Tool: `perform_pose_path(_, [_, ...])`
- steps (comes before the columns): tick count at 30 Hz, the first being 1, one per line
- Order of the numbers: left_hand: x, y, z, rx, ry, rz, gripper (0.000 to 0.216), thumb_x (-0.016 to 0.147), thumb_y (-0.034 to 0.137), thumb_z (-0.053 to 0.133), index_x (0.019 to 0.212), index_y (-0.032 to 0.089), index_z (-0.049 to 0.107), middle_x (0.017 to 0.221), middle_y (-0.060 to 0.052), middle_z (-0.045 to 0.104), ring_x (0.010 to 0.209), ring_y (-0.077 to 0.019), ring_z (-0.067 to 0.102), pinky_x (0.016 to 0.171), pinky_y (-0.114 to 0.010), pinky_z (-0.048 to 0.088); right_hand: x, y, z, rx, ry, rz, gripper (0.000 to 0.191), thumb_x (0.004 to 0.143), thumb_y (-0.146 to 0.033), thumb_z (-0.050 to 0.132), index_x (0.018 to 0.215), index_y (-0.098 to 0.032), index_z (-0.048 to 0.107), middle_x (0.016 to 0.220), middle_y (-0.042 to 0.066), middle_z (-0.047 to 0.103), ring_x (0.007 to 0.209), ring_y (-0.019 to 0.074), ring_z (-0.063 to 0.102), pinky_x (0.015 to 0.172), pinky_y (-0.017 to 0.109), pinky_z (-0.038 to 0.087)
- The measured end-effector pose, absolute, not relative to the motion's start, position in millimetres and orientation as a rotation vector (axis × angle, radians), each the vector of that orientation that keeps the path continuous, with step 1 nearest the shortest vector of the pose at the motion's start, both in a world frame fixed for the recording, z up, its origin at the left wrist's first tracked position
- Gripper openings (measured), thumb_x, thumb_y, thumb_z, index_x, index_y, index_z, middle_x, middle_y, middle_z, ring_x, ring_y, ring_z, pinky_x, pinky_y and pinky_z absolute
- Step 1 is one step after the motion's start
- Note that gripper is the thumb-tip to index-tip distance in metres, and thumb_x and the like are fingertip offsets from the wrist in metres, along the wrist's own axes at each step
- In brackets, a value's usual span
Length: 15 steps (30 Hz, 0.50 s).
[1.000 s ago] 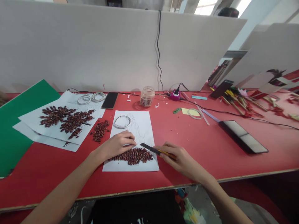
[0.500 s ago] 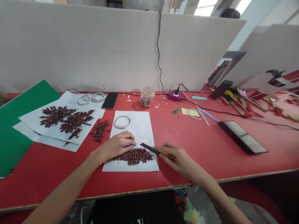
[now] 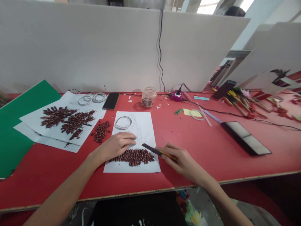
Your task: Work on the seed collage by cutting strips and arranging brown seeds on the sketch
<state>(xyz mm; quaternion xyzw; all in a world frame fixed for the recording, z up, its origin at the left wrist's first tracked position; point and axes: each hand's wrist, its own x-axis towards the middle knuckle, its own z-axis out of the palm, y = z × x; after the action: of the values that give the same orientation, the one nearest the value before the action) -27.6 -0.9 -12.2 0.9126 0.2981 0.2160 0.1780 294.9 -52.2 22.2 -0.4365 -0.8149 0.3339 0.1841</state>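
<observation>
A white sheet (image 3: 143, 125) with a faint drawing lies on the red table (image 3: 199, 147) in front of me. A band of dark brown seeds (image 3: 135, 157) covers its lower part. My left hand (image 3: 117, 145) rests palm down on the sheet just above the seeds, fingers closed together and flat. My right hand (image 3: 182, 160) grips a black and yellow utility knife (image 3: 157, 152), its tip at the seeds' right end. A tape ring (image 3: 122, 122) sits on the sheet's upper left.
A loose seed pile (image 3: 101, 131) lies left of the sheet, beside papers with seed pictures (image 3: 67, 119) and a green sheet (image 3: 14, 125). Behind are a phone (image 3: 110, 101), a jar (image 3: 148, 97), a charger (image 3: 176, 95) with cables, and a dark tablet (image 3: 245, 141) at right.
My left hand has shifted slightly up the sheet, away from the seeds. The right hand and knife stay in place.
</observation>
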Motion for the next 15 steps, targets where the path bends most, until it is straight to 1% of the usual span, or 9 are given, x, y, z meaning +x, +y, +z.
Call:
perform_pose_path(6, [-26.9,-0.6,-10.9,2.57,0.856,0.617,0.039,0.093,0.002,0.047,0.116,0.022,0.072,0.132,-0.006,0.067,0.124,-0.0214,0.061,0.105,-0.043,0.053,293.2,-53.0,26.2,-1.217,-2.31,0.944,0.039,0.105,-0.027,0.043,0.138,-0.029,0.063,0.1,0.008,0.066,0.08,0.0169,0.063,0.074,0.032,0.052])
perform_pose_path(15, [-26.3,-1.0,-9.7,2.578,0.854,0.614,0.04,0.091,0.001,0.046,0.115,0.021,0.072,0.132,-0.007,0.067,0.122,-0.0218,0.062,0.104,-0.044,0.053,291.3,-53.4,29.1,-1.219,-2.314,0.943,0.038,0.105,-0.028,0.043,0.137,-0.03,0.064,0.1,0.008,0.065,0.08,0.0168,0.063,0.075,0.032,0.052])
